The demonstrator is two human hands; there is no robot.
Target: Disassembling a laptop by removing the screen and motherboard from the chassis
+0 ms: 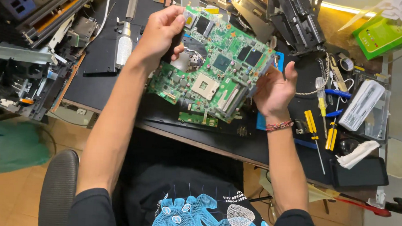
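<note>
Green board (217, 68) hung above the tabletop's (102, 71) near edge, both hands' fingers pinching opposite edges: left hand (161, 33), right hand (275, 87); edge-only grip seemed wise.

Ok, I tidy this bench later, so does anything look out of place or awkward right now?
Mostly clutter. The green circuit board is held tilted above the desk between the left hand and right hand. Yellow-handled screwdrivers lie loose near the desk's front edge, beside a crumpled white cloth.
</note>
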